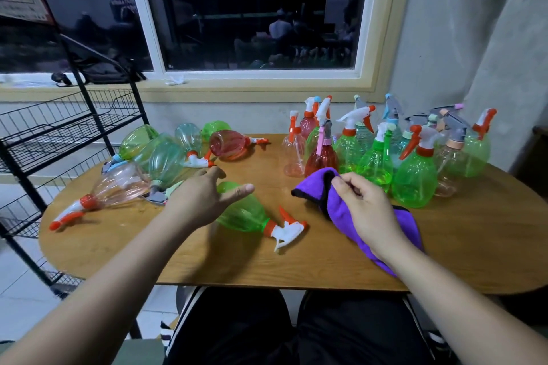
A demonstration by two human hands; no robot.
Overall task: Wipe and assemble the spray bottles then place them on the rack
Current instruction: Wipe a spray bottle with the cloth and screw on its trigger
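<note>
Lying on its side at the front middle of the table [444, 246], the green bottle [246, 216] points its white and orange trigger head [287, 230] toward the person's right. The head view is the only view supplied.

Hazards:
- The bottle is round and unrestrained. A glancing touch from the left hand is likely to roll it toward the front edge.
- The trigger head appears seated on the neck, but whether it is screwed tight cannot be determined. Lifting by the head could separate the parts.
- The loose tail of the purple cloth [406, 221] lies on the table near the upright bottles [412, 175]. A wide sweep could drag it against them and tip them.

Hand pose:
- The left hand [204, 195] is spread wide, with the thumb extended above the bottle's base. It holds nothing, and contact with the bottle cannot be confirmed.
- The right hand [364, 201] curls its fingers round a fold of the cloth and pinches it.

The wire rack [59, 127] stands left of the table, well apart from the green bottle.
</note>
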